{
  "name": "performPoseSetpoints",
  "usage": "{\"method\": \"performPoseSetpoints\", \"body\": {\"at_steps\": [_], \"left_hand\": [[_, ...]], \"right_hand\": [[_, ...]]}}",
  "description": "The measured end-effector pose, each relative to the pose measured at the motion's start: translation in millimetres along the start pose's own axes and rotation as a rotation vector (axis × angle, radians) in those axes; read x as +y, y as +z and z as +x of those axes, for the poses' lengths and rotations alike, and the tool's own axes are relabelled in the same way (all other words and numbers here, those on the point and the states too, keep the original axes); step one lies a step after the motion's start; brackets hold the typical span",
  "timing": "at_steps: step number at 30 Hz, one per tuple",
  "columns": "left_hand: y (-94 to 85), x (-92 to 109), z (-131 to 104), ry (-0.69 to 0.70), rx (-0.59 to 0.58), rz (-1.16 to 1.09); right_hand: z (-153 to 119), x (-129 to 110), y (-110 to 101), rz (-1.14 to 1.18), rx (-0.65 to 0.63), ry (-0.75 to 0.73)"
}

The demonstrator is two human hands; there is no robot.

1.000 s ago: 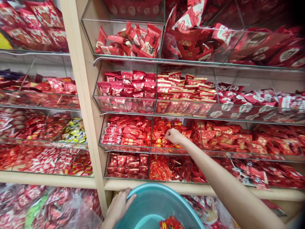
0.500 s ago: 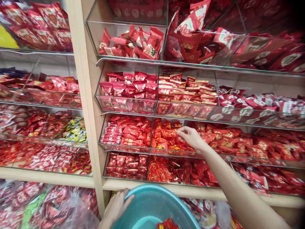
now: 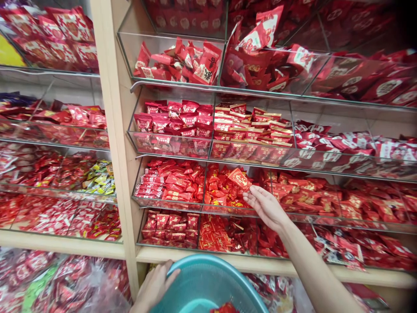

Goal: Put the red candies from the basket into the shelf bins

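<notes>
Between the thumb and fingers of my right hand [image 3: 265,206] is a flat red packet [image 3: 240,178] with gold lettering, tilted up by one corner. It hangs just above a compartment of small red packets [image 3: 215,201] on the fourth shelf. My left hand [image 3: 155,284] grips the left rim of a teal plastic basket [image 3: 211,278] at the bottom centre, thumb over the edge. Inside the basket, some red packets [image 3: 226,308] show at the lower edge of the view.
Clear-fronted shelves [image 3: 176,145] of red packets rise in front, split by dividers. A pale wooden upright [image 3: 114,130] separates them from shelves at the left. A wooden ledge [image 3: 260,271] runs behind the basket. Bagged packets [image 3: 78,282] lie at the lower left.
My right hand has lifted the red packet clear of the others and turned it so its printed face shows. My left hand stays on the basket rim.
</notes>
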State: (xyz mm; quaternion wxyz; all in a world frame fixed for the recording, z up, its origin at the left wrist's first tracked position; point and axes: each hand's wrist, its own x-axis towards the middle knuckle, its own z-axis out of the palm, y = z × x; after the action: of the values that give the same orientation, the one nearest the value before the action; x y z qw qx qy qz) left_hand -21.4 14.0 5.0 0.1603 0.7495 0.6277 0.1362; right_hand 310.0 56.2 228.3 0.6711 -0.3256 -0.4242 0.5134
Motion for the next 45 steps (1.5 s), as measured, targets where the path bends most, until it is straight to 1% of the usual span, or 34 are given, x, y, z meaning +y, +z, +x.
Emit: {"method": "performPoseSetpoints", "body": {"at_steps": [5, 22, 29, 34, 40, 45], "left_hand": [[1.4, -1, 1, 0.01, 0.003, -0.003], [-2.8, 3, 1, -0.013, -0.011, 0.002], [-6.5, 6, -2, 0.01, -0.012, -0.005], [-10.7, 9, -3, -0.019, -0.038, -0.001], [-8.9, 8, -2, -0.019, -0.036, 0.034], [-8.9, 8, -1, -0.015, -0.038, 0.007]], "right_hand": [[0, 2, -3, 0.042, 0.019, -0.002], [-1, 4, -4, 0.092, 0.075, -0.029], [-2, 5, -4, 0.081, 0.067, -0.049], [-1, 7, -6, 0.085, 0.076, -0.044], [-3, 6, -6, 0.062, 0.083, -0.049], [-4, 5, -4, 0.014, 0.077, -0.067]]}}
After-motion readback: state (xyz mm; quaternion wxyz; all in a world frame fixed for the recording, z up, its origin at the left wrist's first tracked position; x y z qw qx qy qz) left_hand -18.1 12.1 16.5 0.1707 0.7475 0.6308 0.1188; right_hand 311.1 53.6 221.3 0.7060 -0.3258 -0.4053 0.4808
